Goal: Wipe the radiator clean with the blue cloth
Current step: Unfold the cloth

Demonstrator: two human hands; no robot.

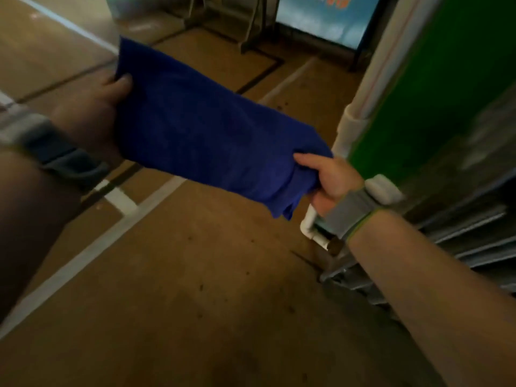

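Note:
A blue cloth (201, 129) is stretched between both hands above the floor, folded into a long band. My left hand (97, 113) grips its upper left end, thumb on top. My right hand (329, 180) pinches the bunched lower right end. The grey finned radiator (474, 233) sits low at the right edge, blurred, just behind my right wrist. The cloth does not touch it.
White pipes (354, 127) run down the wall beside a green panel (435, 88), with an elbow near the floor (310, 227). The brown floor (195, 289) carries white lines. A sign stand (326, 20) and metal legs stand at the back.

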